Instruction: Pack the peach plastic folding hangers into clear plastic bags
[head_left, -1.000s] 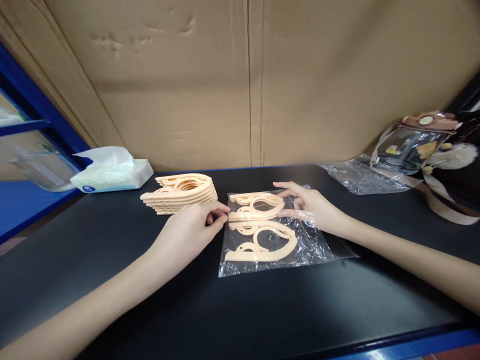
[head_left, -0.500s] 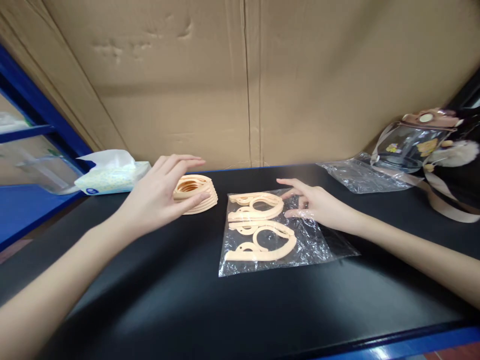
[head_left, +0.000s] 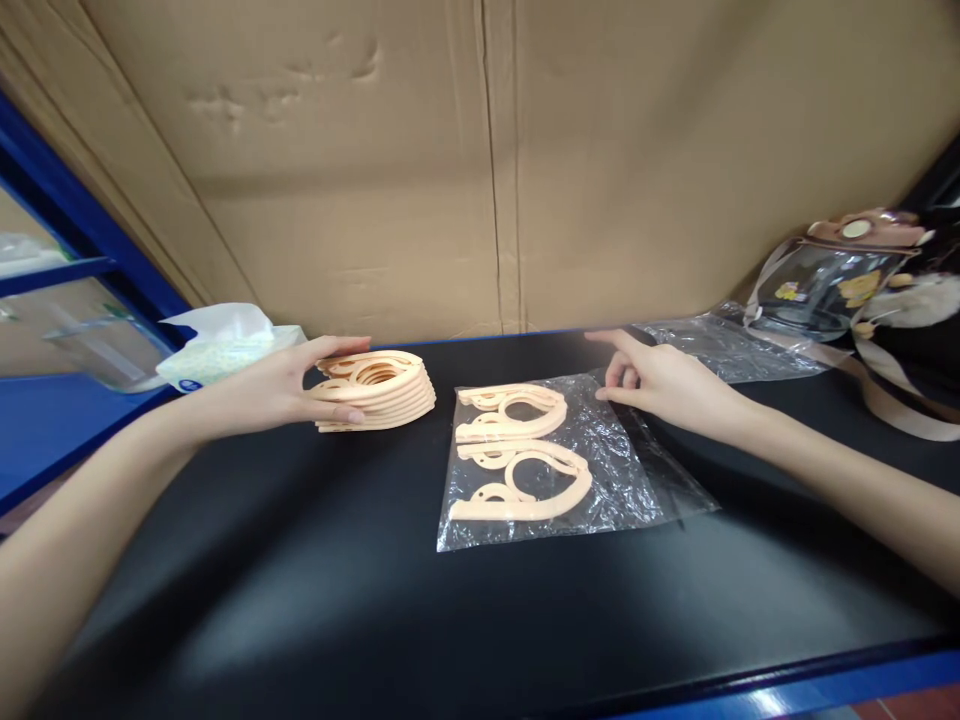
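Peach curved pieces (head_left: 401, 398), stacked, looped inside, left grip (head_left: 277, 388) clasping one end, right grip (head_left: 660, 380) parted

Beige hanger stack (head_left: 409, 398) near clear bag (head_left: 624, 490)

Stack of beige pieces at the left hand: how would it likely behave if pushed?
The stack of beige pieces might slide apart, since its layers show as separate edges. Each piece looks stiff, holding its curved outline, and likely light, given the large openings. Rolling seems unlikely, as its layers lie flat.
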